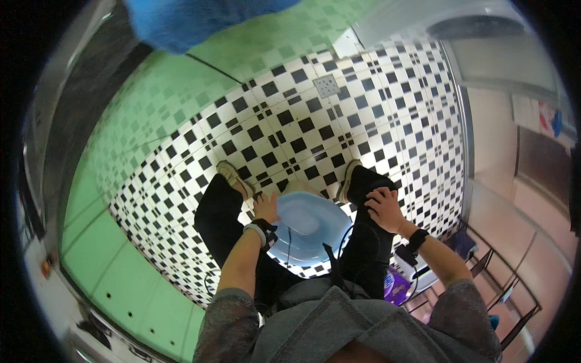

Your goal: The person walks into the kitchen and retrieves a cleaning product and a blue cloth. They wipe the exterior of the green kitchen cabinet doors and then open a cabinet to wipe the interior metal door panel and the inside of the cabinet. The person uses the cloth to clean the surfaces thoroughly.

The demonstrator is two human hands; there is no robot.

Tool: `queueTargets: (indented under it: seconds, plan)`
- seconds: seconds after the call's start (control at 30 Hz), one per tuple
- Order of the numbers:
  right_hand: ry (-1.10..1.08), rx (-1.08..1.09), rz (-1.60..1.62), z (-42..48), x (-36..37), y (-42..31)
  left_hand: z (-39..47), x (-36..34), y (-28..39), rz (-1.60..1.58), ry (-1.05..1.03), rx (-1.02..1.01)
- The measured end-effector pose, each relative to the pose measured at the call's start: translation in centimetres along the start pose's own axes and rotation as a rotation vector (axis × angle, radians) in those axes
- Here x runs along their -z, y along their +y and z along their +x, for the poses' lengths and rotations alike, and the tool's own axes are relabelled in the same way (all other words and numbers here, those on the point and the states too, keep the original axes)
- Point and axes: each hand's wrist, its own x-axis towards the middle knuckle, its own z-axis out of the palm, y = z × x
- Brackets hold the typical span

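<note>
A pale blue plastic basin [313, 227] stands between my spread legs, with a dark cord or strap hanging in front of it. My left hand [267, 208] is at the basin's left rim, fingers apart; whether it presses on the rim is unclear. My right hand [383, 209] rests on my right knee in black trousers [372, 240], its fingers slightly spread and bent, holding nothing. Both wrists wear black bands with small devices. The lower part of the basin is partly hidden by my clothing.
Black-and-white checked tiles [298, 145] cover the floor, with a metal drain [326, 85]. Green tiled walls [136, 290] run along the left. A blue cloth-like item [199, 22] hangs at the top. At the lower right are a metal rack [513, 277] and a purple package [399, 286].
</note>
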Motion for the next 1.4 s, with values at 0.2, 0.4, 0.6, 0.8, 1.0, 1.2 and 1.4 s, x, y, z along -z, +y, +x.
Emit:
queueTargets:
  seconds: [0.2, 0.4, 0.6, 0.8, 1.0, 1.2, 1.4]
  plan:
    - [0.153, -0.081, 0.120, 1.9, -0.5, 0.3, 5.4, -4.7, -3.0, -0.287, -0.036, -0.203]
    - [0.233, -0.097, 0.142, 2.8, -2.1, 1.4, 8.5, -3.6, -1.6, -0.161, -0.107, -0.412]
    - [0.324, -0.091, 0.117, 4.9, -3.5, 2.0, 12.4, -2.0, 1.4, -0.087, -0.274, -0.675]
    - [0.369, -0.069, 0.078, 8.2, -5.4, 4.1, 15.1, 0.8, 2.7, 0.139, -0.327, -0.730]
    - [0.482, 0.000, -0.024, 11.1, -7.8, 5.0, 16.4, -0.4, 2.0, 0.152, -0.323, -0.826]
    - [0.580, 0.101, -0.073, 13.2, -10.3, 3.3, 15.5, -1.5, 1.9, 0.308, -0.311, -0.801]
    - [0.697, 0.176, -0.103, 12.0, -10.9, 0.8, 10.6, -0.4, 2.6, 0.382, 0.028, -0.739]
